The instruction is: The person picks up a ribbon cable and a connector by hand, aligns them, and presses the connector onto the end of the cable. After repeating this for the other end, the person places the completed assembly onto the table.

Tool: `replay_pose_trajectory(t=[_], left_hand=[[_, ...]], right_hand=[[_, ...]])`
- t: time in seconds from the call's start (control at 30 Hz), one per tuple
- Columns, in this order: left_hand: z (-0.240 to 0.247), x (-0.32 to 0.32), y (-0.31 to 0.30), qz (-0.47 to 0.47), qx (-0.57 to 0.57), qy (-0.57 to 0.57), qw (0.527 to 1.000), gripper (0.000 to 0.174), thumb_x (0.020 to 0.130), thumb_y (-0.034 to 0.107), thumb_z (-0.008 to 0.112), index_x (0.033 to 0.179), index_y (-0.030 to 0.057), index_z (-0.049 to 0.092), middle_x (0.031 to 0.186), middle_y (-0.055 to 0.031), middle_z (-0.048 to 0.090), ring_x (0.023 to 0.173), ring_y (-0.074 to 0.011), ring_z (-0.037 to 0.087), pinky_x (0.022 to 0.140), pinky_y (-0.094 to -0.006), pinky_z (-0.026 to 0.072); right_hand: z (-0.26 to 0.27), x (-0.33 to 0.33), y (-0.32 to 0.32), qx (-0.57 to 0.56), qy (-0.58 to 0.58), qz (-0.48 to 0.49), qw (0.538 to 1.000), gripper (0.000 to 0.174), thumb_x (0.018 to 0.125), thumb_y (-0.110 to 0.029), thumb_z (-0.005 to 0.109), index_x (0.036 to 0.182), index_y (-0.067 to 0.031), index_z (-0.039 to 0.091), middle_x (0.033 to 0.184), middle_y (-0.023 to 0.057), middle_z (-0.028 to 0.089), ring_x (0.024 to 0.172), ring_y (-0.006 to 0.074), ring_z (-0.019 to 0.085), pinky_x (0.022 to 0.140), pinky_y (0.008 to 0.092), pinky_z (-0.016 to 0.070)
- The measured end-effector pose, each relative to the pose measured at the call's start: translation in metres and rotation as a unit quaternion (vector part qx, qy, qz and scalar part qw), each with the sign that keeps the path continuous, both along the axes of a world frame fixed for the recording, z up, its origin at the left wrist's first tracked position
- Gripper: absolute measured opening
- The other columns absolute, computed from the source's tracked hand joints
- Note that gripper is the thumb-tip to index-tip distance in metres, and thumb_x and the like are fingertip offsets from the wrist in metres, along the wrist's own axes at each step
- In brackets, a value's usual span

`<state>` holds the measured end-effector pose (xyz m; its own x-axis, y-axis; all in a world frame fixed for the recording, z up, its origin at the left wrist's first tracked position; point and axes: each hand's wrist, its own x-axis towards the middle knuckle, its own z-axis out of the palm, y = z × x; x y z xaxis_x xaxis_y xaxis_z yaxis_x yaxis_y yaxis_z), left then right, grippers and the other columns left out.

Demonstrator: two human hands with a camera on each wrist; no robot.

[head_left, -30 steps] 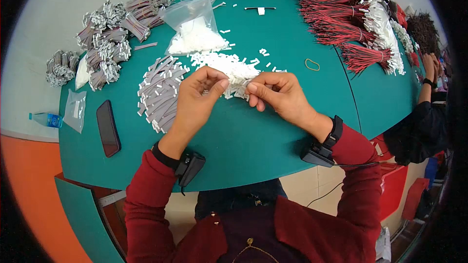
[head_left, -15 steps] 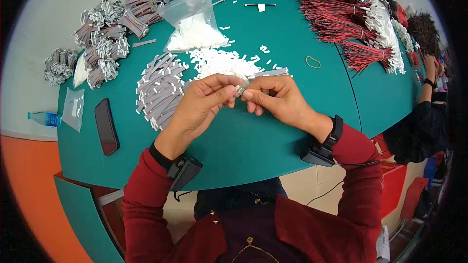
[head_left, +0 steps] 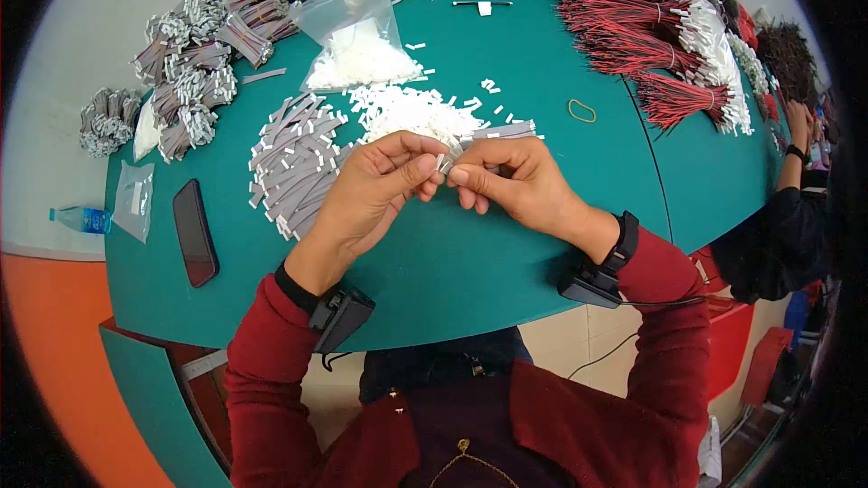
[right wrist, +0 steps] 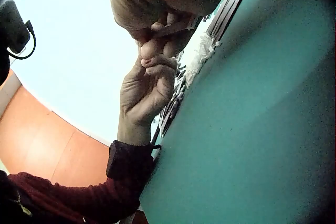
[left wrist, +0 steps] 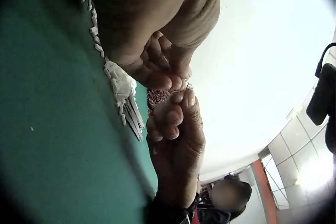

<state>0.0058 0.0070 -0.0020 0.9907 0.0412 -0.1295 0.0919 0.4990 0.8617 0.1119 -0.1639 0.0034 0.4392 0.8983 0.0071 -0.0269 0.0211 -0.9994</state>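
Observation:
In the head view both hands meet above the table, fingertips almost together. A tiny white connector [head_left: 442, 163] shows at the left hand [head_left: 375, 183], pinched between thumb and forefinger. My right hand [head_left: 517, 179] pinches the end of a grey flat cable [head_left: 454, 157] right beside that connector; most of this piece is hidden by the fingers. Just beyond the hands lies a heap of loose white connectors [head_left: 407, 113]. Several grey flat cables [head_left: 506, 130] rest behind the right hand. Left of the left hand, a fan of grey cables with white ends [head_left: 294, 163] is spread out.
A clear bag of white connectors [head_left: 357, 54] stands behind the heap. Bundled grey cables [head_left: 194, 81] are at the back left, red-black wire bundles [head_left: 651, 45] at the back right. A phone [head_left: 195, 233], a bottle [head_left: 83, 219] and a rubber band [head_left: 581, 110] lie around. Another person's arm [head_left: 794, 154] is at far right.
My left hand has shifted right and turned, bringing its fingertips against the right hand's. The grey cables behind the right hand have come more into sight. The last half second shows little movement.

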Motion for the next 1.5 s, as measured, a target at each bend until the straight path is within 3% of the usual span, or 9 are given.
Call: replay_pose_trajectory(t=[1.1,1.5], left_hand=[[0.0023,-0.0012,-0.0034,-0.006,0.027,0.001,1.000,0.016,0.086,0.008,0.060,0.099,0.0001,0.059,0.087,-0.0052,0.061,0.074,-0.0086,0.053,0.068,-0.0217,0.0435],[0.0028,-0.0001,-0.0096,0.046,0.195,-0.041,0.979,0.014,0.084,0.008,0.063,0.095,-0.0003,0.062,0.081,-0.0034,0.063,0.071,-0.0063,0.054,0.065,-0.0204,0.0435]], right_hand=[[0.0017,0.0008,0.0001,-0.018,0.002,0.004,1.000,0.016,0.088,-0.017,0.058,0.081,-0.0037,0.064,0.062,-0.0007,0.058,0.053,0.0039,0.049,0.047,0.0180,0.0377],[0.0042,0.0004,-0.0011,-0.050,0.007,0.002,0.999,0.021,0.087,-0.017,0.058,0.072,-0.0026,0.059,0.057,-0.0012,0.054,0.049,0.0026,0.044,0.043,0.0188,0.0336]])
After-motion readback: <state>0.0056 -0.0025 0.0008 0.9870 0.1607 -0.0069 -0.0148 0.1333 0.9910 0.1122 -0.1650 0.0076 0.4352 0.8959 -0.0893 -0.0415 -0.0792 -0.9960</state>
